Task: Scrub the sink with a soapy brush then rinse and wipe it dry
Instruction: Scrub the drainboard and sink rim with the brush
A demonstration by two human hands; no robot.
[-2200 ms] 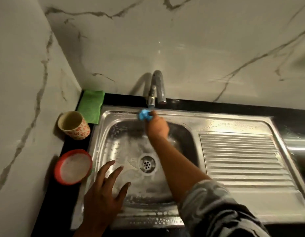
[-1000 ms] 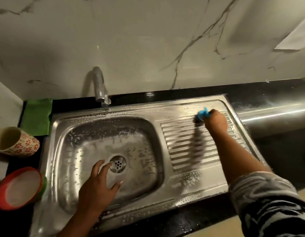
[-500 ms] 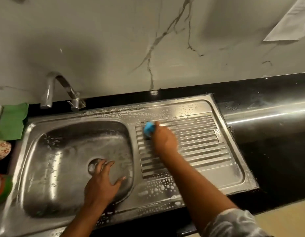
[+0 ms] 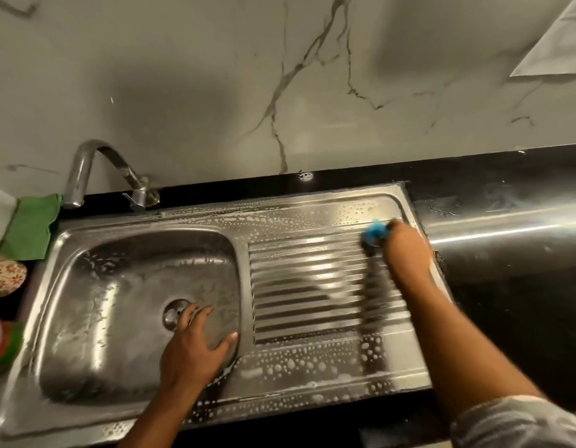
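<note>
2 bare hands are at the sink (image 4: 86, 318), a steel unit with 1 basin on the left and a ribbed drainboard (image 4: 312, 279) on the right, set into a black surface (image 4: 506, 286). The right hand (image 4: 406, 250) is curled round a blue brush (image 4: 375, 232), gripping it at the far right corner of the drainboard, where the ribs end near the rim. The brush head is down on the steel. Both are blurred, so how the fingers lie cannot be told. The left hand (image 4: 193, 350) lies flat in the basin with its fingers straight and spread, holding nothing, its fingertips at the edge of the drain (image 4: 175, 313). Suds (image 4: 296, 360) bead the near strip of the drainboard, its far strip and the basin walls. A curved tap (image 4: 86, 163) stands behind the basin, its spout off to the left. At the left edge lie a green cloth (image 4: 31, 227), a flowered cup (image 4: 5, 276) and a red-rimmed bowl (image 4: 2, 344), the last 2 cut off by the frame. A veined marble wall (image 4: 215, 76) rises behind.
</note>
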